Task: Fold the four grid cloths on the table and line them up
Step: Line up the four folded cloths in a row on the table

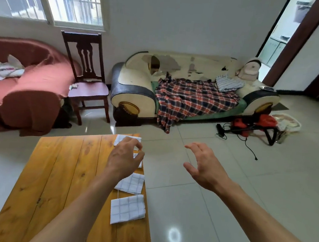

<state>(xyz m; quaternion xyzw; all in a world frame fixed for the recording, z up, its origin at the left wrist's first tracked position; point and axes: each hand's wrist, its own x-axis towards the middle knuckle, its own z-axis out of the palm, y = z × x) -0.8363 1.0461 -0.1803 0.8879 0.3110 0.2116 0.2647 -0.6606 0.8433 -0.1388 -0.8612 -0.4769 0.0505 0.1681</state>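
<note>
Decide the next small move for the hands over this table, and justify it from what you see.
Probably draw both hands away: four folded grid cloths already lie in a row along the wooden table by its right edge. The left hand hovers over the second, holding nothing; the right hand is open above the floor.

Four folded grid cloths (127,208), table-edge row.

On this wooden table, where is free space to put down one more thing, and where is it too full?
The table is bare over its whole left and middle boards, from the far edge to the near edge. The right edge is crowded: four folded grid cloths lie there in a row, with the left hand above the second. Small bare gaps remain between cloths. The right hand is off the table, over the floor.
</note>
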